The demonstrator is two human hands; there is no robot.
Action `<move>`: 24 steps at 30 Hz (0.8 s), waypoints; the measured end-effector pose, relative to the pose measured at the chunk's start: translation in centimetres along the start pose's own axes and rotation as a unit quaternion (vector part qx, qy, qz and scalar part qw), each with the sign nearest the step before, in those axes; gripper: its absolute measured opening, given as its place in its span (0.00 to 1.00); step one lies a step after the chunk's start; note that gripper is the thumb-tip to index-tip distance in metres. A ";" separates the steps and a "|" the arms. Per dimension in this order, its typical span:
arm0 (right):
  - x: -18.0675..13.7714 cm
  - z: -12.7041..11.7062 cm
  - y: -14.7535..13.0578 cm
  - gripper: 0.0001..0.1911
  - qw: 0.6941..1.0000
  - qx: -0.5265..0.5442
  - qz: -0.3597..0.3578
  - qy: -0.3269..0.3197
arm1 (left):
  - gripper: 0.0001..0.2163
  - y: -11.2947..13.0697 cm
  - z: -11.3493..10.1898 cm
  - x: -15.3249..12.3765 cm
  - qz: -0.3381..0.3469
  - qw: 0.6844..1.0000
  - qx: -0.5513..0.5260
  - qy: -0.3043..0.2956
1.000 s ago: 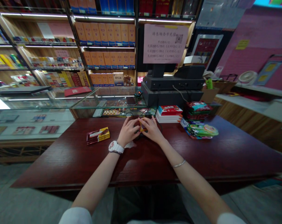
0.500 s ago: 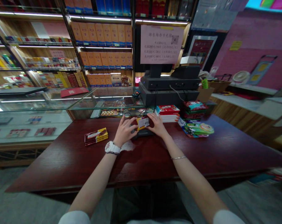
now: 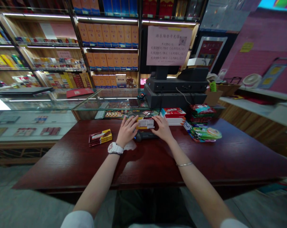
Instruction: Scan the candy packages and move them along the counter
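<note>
1. your left hand (image 3: 126, 131), wearing a white plastic wristwatch (image 3: 115, 148), has its thumb and fingers closed on the left end of a small, flat, yellow packet (image 3: 145, 123).
2. your right hand (image 3: 162, 128) pinches the right end, fingers only a packet's thickness apart.
3. the packet's white label faces you, above or just behind a rounded black device (image 3: 145, 136) (i cannot tell which) on the dark red wooden table (image 3: 143, 169).
4. well left lies a stack of dark red and yellow wrapped packets (image 3: 100, 137).
</note>
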State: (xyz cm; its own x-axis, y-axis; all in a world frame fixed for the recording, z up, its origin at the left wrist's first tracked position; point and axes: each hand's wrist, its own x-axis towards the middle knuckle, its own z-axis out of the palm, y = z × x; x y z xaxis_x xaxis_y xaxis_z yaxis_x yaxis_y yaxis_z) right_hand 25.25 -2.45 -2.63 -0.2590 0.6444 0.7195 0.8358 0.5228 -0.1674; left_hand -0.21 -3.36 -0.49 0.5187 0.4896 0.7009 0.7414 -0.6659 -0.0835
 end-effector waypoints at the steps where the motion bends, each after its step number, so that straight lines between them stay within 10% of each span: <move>1: 0.1 0.0 -0.4 0.32 1.000 -0.004 -0.005 0.004 | 0.19 0.1 0.1 0.0 0.004 1.000 0.002 -0.008; 24: 0.8 0.2 -2.4 0.32 0.999 0.034 0.000 -0.010 | 0.26 0.0 0.5 0.1 -0.015 0.999 -0.002 -0.028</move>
State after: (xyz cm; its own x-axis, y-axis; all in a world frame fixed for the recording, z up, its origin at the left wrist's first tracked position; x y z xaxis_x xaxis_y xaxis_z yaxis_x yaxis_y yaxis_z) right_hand 22.91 -3.08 -1.81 -0.2681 0.6551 0.7064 0.8009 0.5590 -0.2146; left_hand 0.00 -3.06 -0.77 0.5187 0.5402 0.6627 0.7556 -0.6523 -0.0598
